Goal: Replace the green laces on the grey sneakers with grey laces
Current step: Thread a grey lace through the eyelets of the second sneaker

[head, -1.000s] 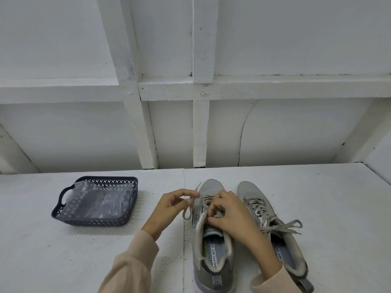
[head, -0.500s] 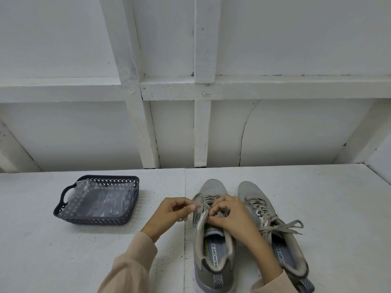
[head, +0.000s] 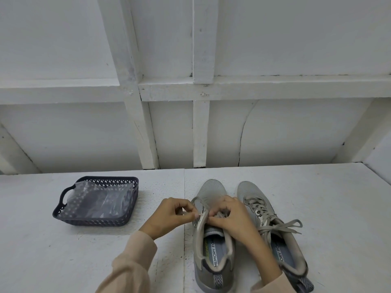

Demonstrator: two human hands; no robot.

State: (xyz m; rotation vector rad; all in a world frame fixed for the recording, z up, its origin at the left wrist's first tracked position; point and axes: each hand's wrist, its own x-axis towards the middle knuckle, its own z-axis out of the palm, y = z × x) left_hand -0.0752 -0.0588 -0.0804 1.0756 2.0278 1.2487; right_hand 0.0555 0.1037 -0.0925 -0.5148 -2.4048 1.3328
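Pinching the pale flat lace (head: pixel 195 200) beside the grey mesh sneaker (head: pixel 210 189) on the white table (head: pixel 317 197), the left hand (head: pixel 171 216) may tug too hard. The right hand (head: pixel 232 216) grips it too, so I fear a snag.

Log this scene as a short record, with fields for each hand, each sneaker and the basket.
left hand: pinches the lace end just left of the worked sneaker
right hand: fingers curled on the lace over that sneaker's eyelets
worked sneaker: on the table, toe pointing away, under both hands
second sneaker: beside it on the right, laced, bow tied
basket: dark, left on the table, holds a clear plastic bag
lace colour: pale; green or grey hard to tell
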